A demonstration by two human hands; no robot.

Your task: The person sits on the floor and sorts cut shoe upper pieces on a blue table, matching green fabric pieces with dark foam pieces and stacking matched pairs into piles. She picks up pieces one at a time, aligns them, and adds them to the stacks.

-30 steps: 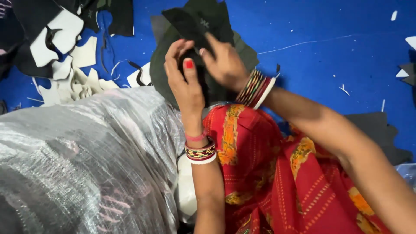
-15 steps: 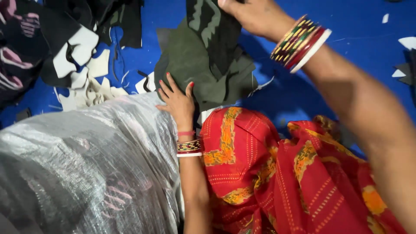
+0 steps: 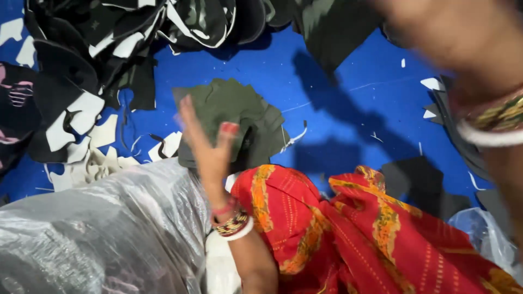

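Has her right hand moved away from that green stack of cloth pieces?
Yes. The right hand, once on the green stack, has swung up and right, now a blur well clear of it.

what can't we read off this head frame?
- Right hand: cut off by the top edge of the head view; only the blurred forearm shows.
- Left hand: motion-blurred, grip unclear.
- Olive fabric pieces: count unclear, stacked.
- Clear plastic bag: contents hidden by glare.

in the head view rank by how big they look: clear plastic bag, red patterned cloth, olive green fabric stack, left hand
1. clear plastic bag and red patterned cloth: look about alike, both cut off by the frame
2. olive green fabric stack
3. left hand, blurred and nearer the camera
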